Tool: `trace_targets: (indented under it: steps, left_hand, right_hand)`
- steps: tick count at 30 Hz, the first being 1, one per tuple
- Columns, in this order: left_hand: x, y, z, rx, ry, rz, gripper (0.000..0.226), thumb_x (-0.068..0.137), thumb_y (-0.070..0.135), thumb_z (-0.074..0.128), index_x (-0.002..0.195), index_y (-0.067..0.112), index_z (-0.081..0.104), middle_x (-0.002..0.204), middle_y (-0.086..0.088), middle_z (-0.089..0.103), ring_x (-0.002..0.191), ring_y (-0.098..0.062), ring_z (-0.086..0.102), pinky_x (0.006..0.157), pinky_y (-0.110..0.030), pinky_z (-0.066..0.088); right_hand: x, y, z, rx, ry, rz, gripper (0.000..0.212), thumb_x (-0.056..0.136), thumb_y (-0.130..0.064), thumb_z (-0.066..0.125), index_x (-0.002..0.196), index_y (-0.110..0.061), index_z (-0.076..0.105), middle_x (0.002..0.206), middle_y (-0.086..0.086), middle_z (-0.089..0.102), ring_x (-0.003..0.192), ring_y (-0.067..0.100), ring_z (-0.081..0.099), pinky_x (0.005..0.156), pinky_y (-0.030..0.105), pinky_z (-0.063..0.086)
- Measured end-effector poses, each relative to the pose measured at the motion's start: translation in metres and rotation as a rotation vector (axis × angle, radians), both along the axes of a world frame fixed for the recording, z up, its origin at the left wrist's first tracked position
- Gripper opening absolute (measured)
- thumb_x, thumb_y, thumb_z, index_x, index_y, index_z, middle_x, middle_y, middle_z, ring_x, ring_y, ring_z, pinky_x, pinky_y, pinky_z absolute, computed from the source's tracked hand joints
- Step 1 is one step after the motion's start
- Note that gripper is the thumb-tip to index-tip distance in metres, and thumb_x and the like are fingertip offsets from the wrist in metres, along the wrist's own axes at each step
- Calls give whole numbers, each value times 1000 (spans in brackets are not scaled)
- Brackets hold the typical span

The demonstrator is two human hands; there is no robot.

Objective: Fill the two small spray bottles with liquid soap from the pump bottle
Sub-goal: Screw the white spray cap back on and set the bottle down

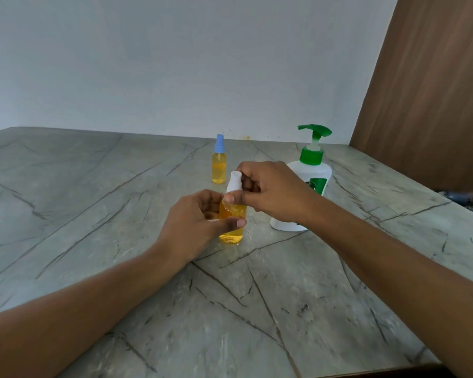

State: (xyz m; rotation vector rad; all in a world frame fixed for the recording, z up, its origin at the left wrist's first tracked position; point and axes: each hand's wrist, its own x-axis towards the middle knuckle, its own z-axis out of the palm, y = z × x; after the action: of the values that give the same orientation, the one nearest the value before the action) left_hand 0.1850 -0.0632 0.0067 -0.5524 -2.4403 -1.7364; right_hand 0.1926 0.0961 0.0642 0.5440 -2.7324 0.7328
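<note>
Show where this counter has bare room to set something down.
Bare: the wide counter stretch left of the blue-capped bottle and left hand, and the near patch between the forearms. Crowded: the centre, where the right hand too grips the white-capped bottle, beside the pump bottle.

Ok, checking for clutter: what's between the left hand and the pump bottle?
Only the white-capped spray bottle and the right hand pinching its cap, per the head view.

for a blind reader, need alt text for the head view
The left hand grips a small bottle of yellow soap on a marble counter while the right hand pinches its white spray cap. Behind stand a blue-capped yellow bottle and a green-pump soap bottle.
</note>
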Motion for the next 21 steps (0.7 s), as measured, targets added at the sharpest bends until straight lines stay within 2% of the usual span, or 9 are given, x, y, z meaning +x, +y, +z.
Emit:
trace_targets:
  steps: [2, 5, 9, 11, 13, 16, 18, 21]
  left_hand:
    - [0, 0, -2, -20, 24, 22, 38, 59, 36, 82, 91, 25, 67, 81, 9, 72, 77, -2, 67, 72, -20, 51]
    - [0, -2, -4, -32, 46, 36, 36, 60, 36, 81, 91, 27, 66, 81, 11, 72, 76, 1, 66, 70, -16, 51]
    - [2, -1, -6, -48, 26, 5, 38, 61, 38, 80, 94, 30, 63, 84, 13, 71, 78, 2, 66, 71, -16, 49]
    - [2, -2, -6, -64, -9, -9, 51, 54, 46, 78, 100, 28, 64, 88, 12, 71, 82, 0, 66, 76, -20, 50]
    - [0, -7, -2, -110, -50, -34, 67, 47, 53, 76, 107, 28, 62, 96, 13, 70, 91, -1, 64, 82, -23, 49]
    - [-6, -20, 5, -304, -38, -12, 74, 52, 55, 76, 119, 29, 58, 114, 14, 63, 107, -3, 56, 93, -27, 44]
    - [-11, -35, 7, -513, 36, 80, 66, 64, 54, 72, 124, 29, 54, 125, 11, 57, 116, -7, 50, 97, -29, 38]
    - [-18, -58, 5, -794, 69, 148, 62, 77, 57, 60, 131, 31, 45, 140, 4, 44, 128, -16, 39, 103, -36, 32]
  right_hand:
    - [2, -3, -6, 4, 49, -34, 29, 83, -42, 67, 91, -15, 59, 71, -3, 57, 63, 8, 48, 57, 23, 37]
    - [3, -6, -9, -25, 72, -51, 33, 83, -43, 66, 92, -11, 60, 72, 0, 59, 63, 11, 50, 57, 25, 37]
    - [9, -8, -14, -24, 68, -77, 24, 85, -41, 65, 82, -22, 51, 69, -6, 52, 61, 7, 47, 54, 24, 35]
    - [13, -8, -20, -61, 22, -78, 22, 86, -42, 63, 94, -23, 55, 82, -3, 56, 72, 10, 54, 61, 26, 44]
    - [18, -4, -25, -183, -64, -79, 38, 87, -43, 60, 119, -23, 55, 100, -2, 58, 86, 11, 59, 71, 29, 53]
    - [26, 3, -33, -308, -170, -64, 48, 86, -41, 64, 129, -26, 49, 112, -5, 58, 93, 8, 59, 73, 23, 52]
    - [28, 3, -41, -275, -209, -52, 55, 82, -38, 69, 131, -29, 46, 114, -10, 56, 96, 5, 57, 72, 15, 46]
    - [23, -4, -51, -248, -197, -72, 62, 78, -36, 74, 131, -29, 41, 110, -12, 52, 98, 6, 55, 73, 13, 43]
